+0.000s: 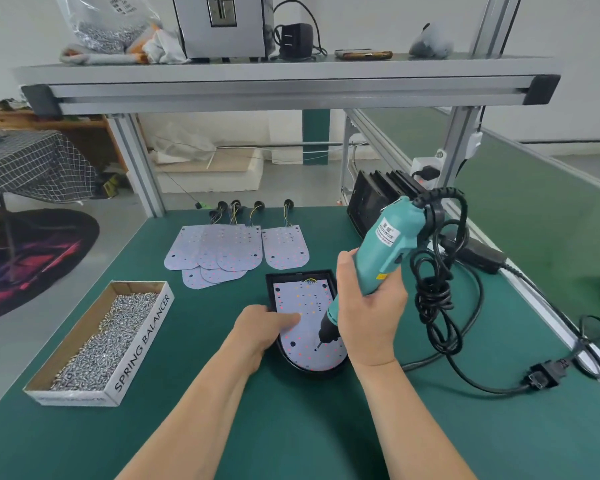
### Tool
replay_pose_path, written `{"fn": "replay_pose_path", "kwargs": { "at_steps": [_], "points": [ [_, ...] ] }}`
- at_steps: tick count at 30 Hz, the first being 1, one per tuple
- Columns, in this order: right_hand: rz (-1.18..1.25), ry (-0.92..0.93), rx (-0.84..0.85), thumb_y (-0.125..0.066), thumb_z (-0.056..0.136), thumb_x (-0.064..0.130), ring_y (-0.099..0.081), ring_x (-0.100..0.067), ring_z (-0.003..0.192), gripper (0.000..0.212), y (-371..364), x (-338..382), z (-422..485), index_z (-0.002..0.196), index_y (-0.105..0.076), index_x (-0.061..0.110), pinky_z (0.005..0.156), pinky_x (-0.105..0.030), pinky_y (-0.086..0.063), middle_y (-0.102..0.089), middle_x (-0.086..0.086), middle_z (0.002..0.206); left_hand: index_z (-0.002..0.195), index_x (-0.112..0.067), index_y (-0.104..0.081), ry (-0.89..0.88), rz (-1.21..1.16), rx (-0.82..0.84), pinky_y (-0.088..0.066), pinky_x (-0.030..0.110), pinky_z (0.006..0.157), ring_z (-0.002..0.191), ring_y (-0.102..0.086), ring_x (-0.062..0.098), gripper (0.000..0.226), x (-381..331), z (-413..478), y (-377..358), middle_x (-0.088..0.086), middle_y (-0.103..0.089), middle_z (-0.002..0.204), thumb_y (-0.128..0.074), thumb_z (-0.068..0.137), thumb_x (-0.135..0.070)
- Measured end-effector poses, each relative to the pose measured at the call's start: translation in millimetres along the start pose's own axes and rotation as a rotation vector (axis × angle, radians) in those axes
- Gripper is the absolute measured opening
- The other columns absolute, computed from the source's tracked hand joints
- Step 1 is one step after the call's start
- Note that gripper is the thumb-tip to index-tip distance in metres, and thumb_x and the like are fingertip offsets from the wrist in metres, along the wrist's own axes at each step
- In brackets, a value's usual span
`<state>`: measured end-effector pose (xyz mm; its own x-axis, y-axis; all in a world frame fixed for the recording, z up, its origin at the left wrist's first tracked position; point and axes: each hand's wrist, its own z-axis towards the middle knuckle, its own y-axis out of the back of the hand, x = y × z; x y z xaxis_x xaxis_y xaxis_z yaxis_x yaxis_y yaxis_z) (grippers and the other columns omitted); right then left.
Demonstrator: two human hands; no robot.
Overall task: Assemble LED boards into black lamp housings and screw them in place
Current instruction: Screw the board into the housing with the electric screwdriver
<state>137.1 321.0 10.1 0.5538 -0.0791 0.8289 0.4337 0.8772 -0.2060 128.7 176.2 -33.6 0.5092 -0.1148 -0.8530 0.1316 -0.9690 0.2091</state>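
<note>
1. Near the left edge of the green table (309, 431), a cardboard box (142, 341) is lying lengthwise, holding a heap of silver screws (94, 348).
2. Toward the far edge, left of centre, spare LED boards (219, 252) are lying fanned over one another, with one more board (284, 247) just beside them on the right; their wires are trailing toward the far edge.
3. My left hand (264, 330) is resting on the left rim of the black lamp housing (271, 285), fingers stretched out fairly flat and pressing down on the LED board (302, 306) seated inside it. Nothing is being gripped by this hand.
4. The housing is sitting in the middle of the table, rounded end toward me, with the board filling its recess.
5. My right hand (371, 317) is wrapping firmly around the teal electric screwdriver (392, 240), holding it tilted, the bit touching the board near its rounded near end.
6. The screwdriver's black cable (433, 296) is hanging in a coil right of my hand and running along the table to a plug (544, 374) near the right edge.
7. At the far right corner, more black housings (371, 202) are standing stacked on edge.
</note>
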Motion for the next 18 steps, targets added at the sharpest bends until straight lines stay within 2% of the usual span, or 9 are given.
{"fn": "replay_pose_path", "kwargs": {
  "at_steps": [1,3,4,5,9,13,15,18],
  "points": [
    [-0.014,0.006,0.001,-0.068,0.083,0.042,-0.054,-0.009,0.056,0.018,-0.6,-0.5,-0.6,0.08,-0.056,0.03,0.06,-0.023,-0.046,-0.058,0.016,0.063,0.098,-0.003,-0.074,0.001,-0.001,0.001,-0.058,0.032,0.075,0.089,-0.074,0.029,0.021,0.1,0.1,-0.3,0.01,-0.078,0.093,-0.079,0.08,-0.013],
    [-0.031,0.013,0.001,-0.068,0.083,0.043,-0.056,-0.01,0.058,0.018,-1.1,-2.0,-0.7,0.081,-0.056,0.03,0.061,-0.025,-0.047,-0.059,0.016,0.064,0.097,-0.004,-0.074,-0.001,0.005,0.001,-0.047,0.02,0.055,0.076,-0.07,0.024,0.022,0.7,-1.1,-0.6,0.009,-0.078,0.092,-0.079,0.08,-0.016],
    [-0.036,0.018,0.002,-0.068,0.083,0.043,-0.056,-0.01,0.059,0.017,-1.2,-2.7,-0.6,0.081,-0.056,0.03,0.061,-0.024,-0.047,-0.059,0.016,0.065,0.097,-0.005,-0.074,0.001,0.002,0.001,-0.042,0.017,0.049,0.072,-0.068,0.023,0.022,0.7,-2.0,-0.8,0.009,-0.078,0.092,-0.079,0.08,-0.017],
    [-0.043,0.024,0.004,-0.067,0.083,0.043,-0.056,-0.01,0.059,0.017,-1.4,-3.0,-0.5,0.081,-0.056,0.031,0.061,-0.023,-0.046,-0.059,0.016,0.064,0.098,-0.004,-0.074,0.003,-0.003,0.004,-0.041,0.018,0.05,0.073,-0.069,0.023,0.025,0.5,-2.7,-0.6,0.01,-0.078,0.094,-0.08,0.079,-0.018],
    [-0.043,0.008,0.013,-0.067,0.082,0.041,-0.054,-0.009,0.057,0.017,-2.4,-4.1,-1.5,0.079,-0.056,0.029,0.06,-0.017,-0.044,-0.057,0.016,0.062,0.103,0.0,-0.072,0.003,-0.013,0.007,-0.058,0.038,0.082,0.1,-0.071,0.035,0.053,-2.0,-5.8,-1.4,0.015,-0.076,0.1,-0.081,0.058,-0.026],
    [-0.046,0.015,0.042,-0.066,0.081,0.042,-0.053,-0.009,0.056,0.027,-4.0,-5.3,-2.0,0.081,-0.058,0.017,0.059,-0.017,-0.044,-0.058,0.011,0.063,0.104,0.001,-0.071,-0.024,-0.015,0.027,-0.056,0.05,0.095,0.104,-0.07,0.038,0.058,-1.7,-6.2,-0.8,0.017,-0.076,0.102,-0.079,0.054,-0.028],
    [-0.04,0.026,0.063,-0.066,0.081,0.041,-0.053,-0.014,0.056,0.03,-5.7,-4.4,-1.9,0.081,-0.057,0.012,0.057,-0.023,-0.046,-0.058,0.003,0.063,0.106,0.003,-0.071,-0.03,-0.015,0.019,-0.052,0.054,0.099,0.106,-0.069,0.039,0.063,-1.8,-7.1,-1.4,0.02,-0.074,0.105,-0.076,0.052,-0.029],
    [-0.025,0.005,0.1,-0.067,0.081,0.039,-0.051,-0.029,0.054,0.036,-9.3,-3.6,-2.2,0.078,-0.053,0.005,0.053,-0.042,-0.046,-0.054,-0.009,0.06,0.106,0.003,-0.071,-0.035,-0.018,0.006,-0.051,0.054,0.099,0.108,-0.067,0.04,0.063,-1.9,-7.7,-2.4,0.021,-0.074,0.108,-0.075,0.053,-0.03]
  ]
}}
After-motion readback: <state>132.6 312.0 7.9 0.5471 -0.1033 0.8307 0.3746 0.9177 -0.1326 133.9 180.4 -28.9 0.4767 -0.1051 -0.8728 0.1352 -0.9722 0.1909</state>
